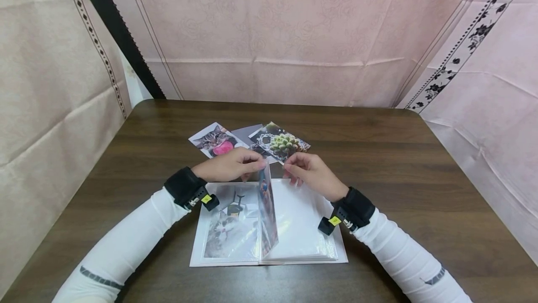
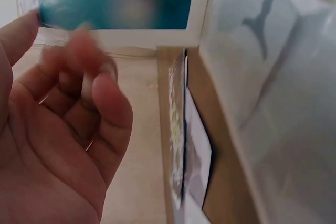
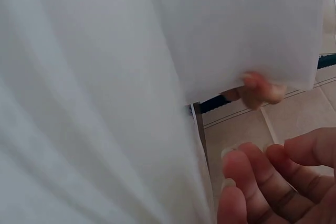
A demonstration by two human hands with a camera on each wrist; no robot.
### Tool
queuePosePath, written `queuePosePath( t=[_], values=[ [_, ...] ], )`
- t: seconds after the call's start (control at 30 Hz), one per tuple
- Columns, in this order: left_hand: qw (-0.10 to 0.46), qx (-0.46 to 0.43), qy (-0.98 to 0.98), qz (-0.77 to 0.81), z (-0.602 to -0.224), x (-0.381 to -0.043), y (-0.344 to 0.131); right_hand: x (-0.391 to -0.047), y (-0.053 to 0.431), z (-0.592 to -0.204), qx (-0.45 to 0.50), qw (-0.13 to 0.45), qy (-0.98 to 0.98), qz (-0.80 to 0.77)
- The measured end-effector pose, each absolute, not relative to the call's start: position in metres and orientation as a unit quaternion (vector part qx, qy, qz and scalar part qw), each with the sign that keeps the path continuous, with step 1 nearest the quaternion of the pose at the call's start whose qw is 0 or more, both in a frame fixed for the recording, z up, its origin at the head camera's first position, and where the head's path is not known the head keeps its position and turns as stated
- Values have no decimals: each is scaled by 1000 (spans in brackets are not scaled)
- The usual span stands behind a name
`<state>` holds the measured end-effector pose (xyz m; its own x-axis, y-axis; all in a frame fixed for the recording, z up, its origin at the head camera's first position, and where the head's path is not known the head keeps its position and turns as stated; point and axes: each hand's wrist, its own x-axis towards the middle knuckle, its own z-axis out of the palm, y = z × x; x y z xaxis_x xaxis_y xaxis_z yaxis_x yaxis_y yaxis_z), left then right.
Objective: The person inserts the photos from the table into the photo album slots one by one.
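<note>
A photo album (image 1: 197,247) lies open on the table, its left pocket holding a pale photo (image 1: 229,228) behind clear plastic. One album page (image 1: 267,214) stands nearly upright at the spine; its blue photo (image 2: 157,3) faces the left wrist camera. My left hand (image 1: 237,164) pinches this page by its top corner, and its fingertips (image 3: 257,90) show past the white back in the right wrist view. Over the top of the right-hand pages (image 1: 298,219) is my right hand (image 1: 313,172), fingers loosely bent with nothing between them.
Behind the album lie loose photos on the brown table (image 1: 399,163): a kitten photo (image 1: 214,140), a succulent photo (image 1: 281,142) and a partly covered greyish one (image 1: 248,131). The succulent photo's near corner is close to my right fingertips. Pink cloth (image 1: 294,37) hangs behind the table.
</note>
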<state>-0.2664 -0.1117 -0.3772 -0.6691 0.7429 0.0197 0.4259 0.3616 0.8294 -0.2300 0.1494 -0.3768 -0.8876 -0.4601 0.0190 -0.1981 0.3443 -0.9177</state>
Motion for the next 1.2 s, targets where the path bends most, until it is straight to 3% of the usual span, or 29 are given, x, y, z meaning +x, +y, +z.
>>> queuePosePath(
  t=[0.27, 0.7, 1.2],
  values=[
    [200, 349, 796, 452, -369, -263, -124, -232, 150, -381, -197, 139, 825, -511],
    [151, 364, 842, 368, -365, -263, -141, -233, 149, -381, -200, 146, 831, -498],
    [160, 399, 842, 325, -376, -265, -156, -234, 152, -381, -200, 154, 837, -485]
  ],
)
